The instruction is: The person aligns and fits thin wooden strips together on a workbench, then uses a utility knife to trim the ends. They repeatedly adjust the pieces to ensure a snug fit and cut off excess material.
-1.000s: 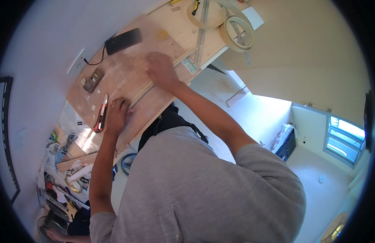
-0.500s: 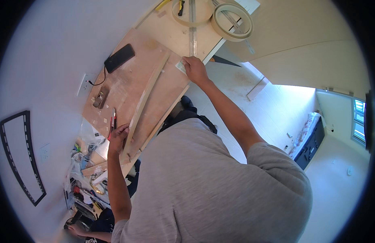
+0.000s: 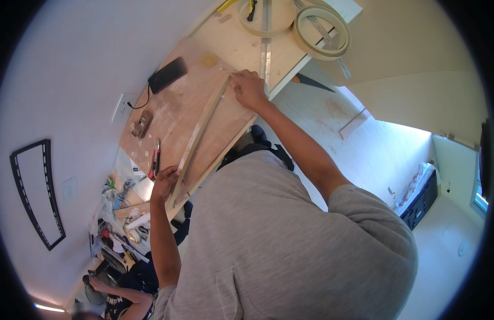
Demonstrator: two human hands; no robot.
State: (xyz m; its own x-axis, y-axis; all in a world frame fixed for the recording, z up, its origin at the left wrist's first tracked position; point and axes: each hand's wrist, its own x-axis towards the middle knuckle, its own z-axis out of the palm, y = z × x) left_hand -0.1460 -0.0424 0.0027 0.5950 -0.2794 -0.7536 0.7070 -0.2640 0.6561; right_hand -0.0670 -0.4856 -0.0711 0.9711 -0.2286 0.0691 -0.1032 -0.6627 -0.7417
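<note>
A long, narrow wooden strip (image 3: 202, 124) lies slantwise over a brown wooden board (image 3: 177, 114). My left hand (image 3: 166, 182) is closed around the strip's near end, thumb and fingers on its sides. At the far end my right hand (image 3: 249, 90) pinches the strip's tip between thumb and fingers, partly covering it. Beside my left hand lies a red-handled tool (image 3: 154, 160), perhaps pliers. Farther up the board are a small wooden hand plane (image 3: 142, 124) and a black phone (image 3: 168, 75) on a cable.
Coiled pale edge banding (image 3: 338, 52) and a metal ruler (image 3: 266, 58) rest on the far worktop. A saw (image 3: 313, 82) juts from beneath its edge. Bags and tools clutter the lower left (image 3: 127, 226), where another person's arm (image 3: 127, 294) shows. A wall socket (image 3: 121, 108) is left.
My right hand has moved left from the board's edge onto the strip's far end. My left hand keeps its hold on the near end. The whole view has shifted slightly.
</note>
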